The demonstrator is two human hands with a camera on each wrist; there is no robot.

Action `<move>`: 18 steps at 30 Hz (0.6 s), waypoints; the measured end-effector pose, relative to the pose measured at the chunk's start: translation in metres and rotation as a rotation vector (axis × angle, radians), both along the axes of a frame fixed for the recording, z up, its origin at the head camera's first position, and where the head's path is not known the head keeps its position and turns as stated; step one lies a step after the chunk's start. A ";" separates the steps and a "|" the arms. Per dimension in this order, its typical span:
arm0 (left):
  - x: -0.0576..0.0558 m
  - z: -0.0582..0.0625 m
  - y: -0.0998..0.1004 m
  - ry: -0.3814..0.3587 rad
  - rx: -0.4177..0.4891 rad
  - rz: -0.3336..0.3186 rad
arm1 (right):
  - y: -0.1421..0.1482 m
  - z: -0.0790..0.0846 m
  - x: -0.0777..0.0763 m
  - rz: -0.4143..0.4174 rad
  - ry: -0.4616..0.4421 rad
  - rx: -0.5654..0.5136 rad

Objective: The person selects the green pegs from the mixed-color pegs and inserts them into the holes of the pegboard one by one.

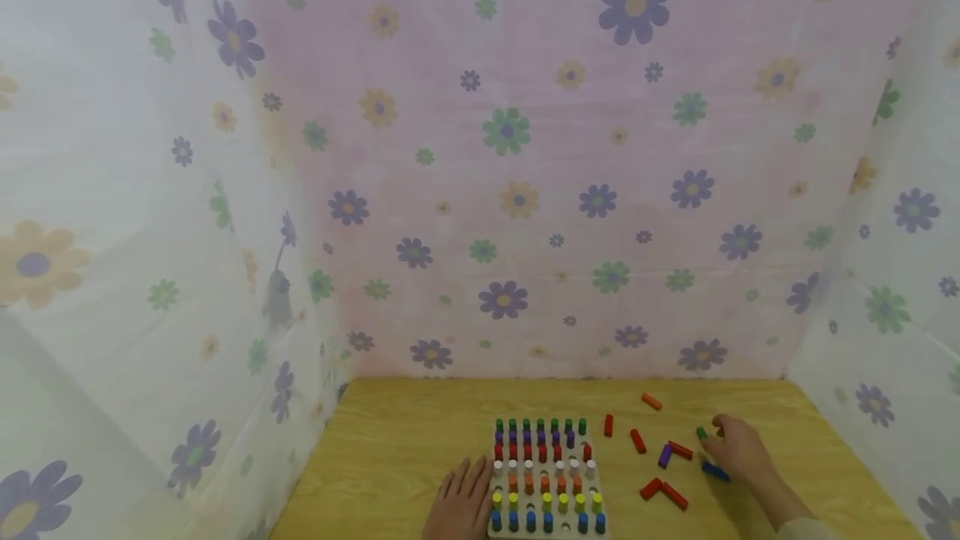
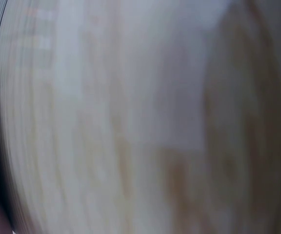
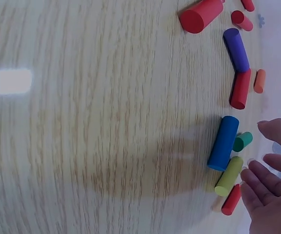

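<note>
My left hand [image 1: 459,500] lies with straight fingers against the left edge of a pegboard [image 1: 537,497]. The board carries rows of green, purple, red, white, orange, yellow and blue pegs, with bare holes among them. Over the loose pegs on the right, my right hand [image 1: 738,450] hovers with fingers spread and nothing held. By its fingertips lies a green peg [image 1: 702,433], with a blue peg [image 1: 716,472] just nearer me. The right wrist view also shows a yellow peg [image 3: 229,176] and a red peg [image 3: 231,200] beside the fingers, hidden under the hand in the head view.
Between board and right hand lie several red pegs [image 1: 637,441], a purple peg [image 1: 665,457] touching a red one, and an orange peg [image 1: 651,401] farther back. Flowered sheets [image 1: 507,190] enclose the wooden table [image 1: 405,423]. The left wrist view is mostly blurred wood grain.
</note>
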State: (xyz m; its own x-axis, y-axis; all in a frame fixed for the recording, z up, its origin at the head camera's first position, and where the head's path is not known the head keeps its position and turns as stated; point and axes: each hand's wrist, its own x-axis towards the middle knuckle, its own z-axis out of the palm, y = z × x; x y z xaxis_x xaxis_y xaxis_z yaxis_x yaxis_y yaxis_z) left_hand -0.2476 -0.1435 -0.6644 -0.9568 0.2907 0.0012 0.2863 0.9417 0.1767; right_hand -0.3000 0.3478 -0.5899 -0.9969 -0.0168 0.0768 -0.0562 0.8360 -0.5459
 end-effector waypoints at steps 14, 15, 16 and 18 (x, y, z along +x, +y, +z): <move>0.000 -0.003 -0.002 0.023 0.002 -0.008 | -0.005 -0.009 -0.007 -0.030 -0.069 -0.036; 0.001 -0.002 -0.002 0.022 -0.002 -0.006 | -0.005 -0.009 -0.007 -0.028 -0.067 -0.034; 0.001 -0.001 -0.002 0.020 -0.005 -0.004 | -0.005 -0.009 -0.008 -0.030 -0.066 -0.032; 0.002 -0.001 -0.001 0.021 -0.010 -0.002 | -0.006 -0.010 -0.010 -0.034 -0.070 -0.031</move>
State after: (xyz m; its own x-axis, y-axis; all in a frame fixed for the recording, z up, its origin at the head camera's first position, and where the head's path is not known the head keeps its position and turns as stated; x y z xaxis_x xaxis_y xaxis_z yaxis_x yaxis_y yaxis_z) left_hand -0.2461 -0.1449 -0.6651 -0.9559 0.2930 0.0185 0.2921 0.9427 0.1611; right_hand -0.3098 0.3422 -0.6004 -0.9998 0.0189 0.0072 0.0114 0.8195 -0.5730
